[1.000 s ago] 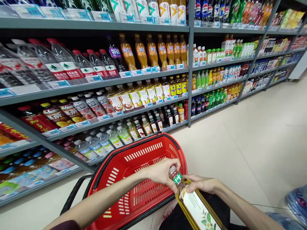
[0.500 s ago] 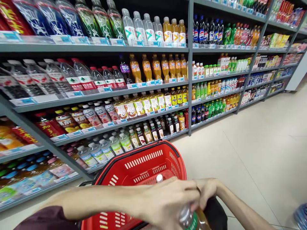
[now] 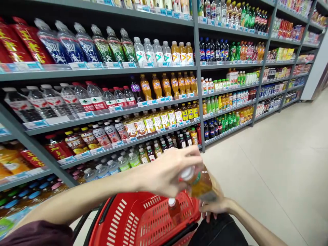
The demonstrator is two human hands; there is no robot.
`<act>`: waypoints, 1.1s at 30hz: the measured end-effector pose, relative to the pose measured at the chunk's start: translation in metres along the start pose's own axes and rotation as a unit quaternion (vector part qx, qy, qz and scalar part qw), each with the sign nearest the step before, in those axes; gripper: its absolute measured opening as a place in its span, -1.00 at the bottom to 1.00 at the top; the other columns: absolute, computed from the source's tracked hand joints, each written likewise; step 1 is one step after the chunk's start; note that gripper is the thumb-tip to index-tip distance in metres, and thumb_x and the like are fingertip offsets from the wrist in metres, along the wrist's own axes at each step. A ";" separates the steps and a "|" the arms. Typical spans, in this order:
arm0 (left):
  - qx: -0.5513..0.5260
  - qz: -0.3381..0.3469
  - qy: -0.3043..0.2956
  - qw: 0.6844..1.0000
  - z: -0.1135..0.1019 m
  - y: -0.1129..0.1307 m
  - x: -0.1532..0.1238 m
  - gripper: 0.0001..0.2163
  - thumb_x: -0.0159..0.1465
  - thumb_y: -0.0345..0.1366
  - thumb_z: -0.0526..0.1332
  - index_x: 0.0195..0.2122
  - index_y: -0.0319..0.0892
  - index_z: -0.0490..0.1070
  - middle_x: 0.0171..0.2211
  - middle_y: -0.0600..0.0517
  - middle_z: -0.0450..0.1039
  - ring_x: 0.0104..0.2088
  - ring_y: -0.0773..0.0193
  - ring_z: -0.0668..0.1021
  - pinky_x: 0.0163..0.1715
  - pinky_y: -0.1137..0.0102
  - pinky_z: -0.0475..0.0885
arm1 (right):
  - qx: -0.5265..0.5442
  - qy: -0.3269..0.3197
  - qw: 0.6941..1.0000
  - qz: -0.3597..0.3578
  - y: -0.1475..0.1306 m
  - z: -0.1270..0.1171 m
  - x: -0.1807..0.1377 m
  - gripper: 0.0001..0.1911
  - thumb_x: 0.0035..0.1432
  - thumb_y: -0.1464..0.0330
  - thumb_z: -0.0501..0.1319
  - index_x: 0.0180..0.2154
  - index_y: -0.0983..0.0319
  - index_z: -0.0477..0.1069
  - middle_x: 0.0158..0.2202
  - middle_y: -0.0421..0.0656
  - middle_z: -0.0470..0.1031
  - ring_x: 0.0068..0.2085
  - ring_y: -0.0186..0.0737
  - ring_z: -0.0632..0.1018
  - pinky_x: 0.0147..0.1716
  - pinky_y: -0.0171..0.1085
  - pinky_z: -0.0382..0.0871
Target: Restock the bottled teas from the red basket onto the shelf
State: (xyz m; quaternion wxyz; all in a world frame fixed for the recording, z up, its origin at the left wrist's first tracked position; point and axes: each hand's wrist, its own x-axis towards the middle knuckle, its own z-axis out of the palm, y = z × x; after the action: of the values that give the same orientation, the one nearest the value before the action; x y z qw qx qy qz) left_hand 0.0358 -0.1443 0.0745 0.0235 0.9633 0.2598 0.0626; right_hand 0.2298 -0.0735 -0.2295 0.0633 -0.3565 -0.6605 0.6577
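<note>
My left hand [image 3: 170, 171] reaches across from the left, its fingers closed round the capped upper end of a bottle of amber drink [image 3: 205, 186]. The bottle is tilted, cap towards the left, above the right side of a red shopping basket [image 3: 120, 218]. Behind the bottle's lower end is my right hand [image 3: 217, 203], over my dark-clad knee. Its visible fingers hang loosely apart; the bottle hides part of it, and contact is unclear. Inside the basket stands another bottle [image 3: 175, 210], white-capped with reddish-amber drink.
Grey shelves [image 3: 159, 70] of bottled drinks run along the left and away to the right. Low bottles of dark tea-like drink [image 3: 151, 153] stand just beyond the basket. Pale floor tiles [image 3: 269, 164] stretch out on the right.
My left hand has risen with the bottle, from low by my knee to above the basket's right side. The view has tilted and shifted, so the basket appears lower and its standing bottle shows more.
</note>
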 end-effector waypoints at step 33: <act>0.178 -0.278 -0.117 0.937 0.203 -0.370 0.084 -0.55 0.10 -0.24 0.38 0.04 -0.10 0.43 0.06 -0.17 0.32 -0.12 -0.03 0.58 -0.19 0.24 0.35 | 0.060 0.147 0.985 -0.066 0.027 0.010 -0.004 -0.87 0.21 0.26 0.22 -0.27 0.19 0.40 -0.46 -0.20 0.50 -0.41 -0.19 0.50 -0.38 -0.26 0.35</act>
State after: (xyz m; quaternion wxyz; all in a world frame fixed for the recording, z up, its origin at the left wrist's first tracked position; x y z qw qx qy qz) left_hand -0.0496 0.2154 -0.1466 -0.1021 0.8418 0.5191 -0.1073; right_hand 0.2381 -0.0872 -0.2541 0.2243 -0.4008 -0.6256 0.6306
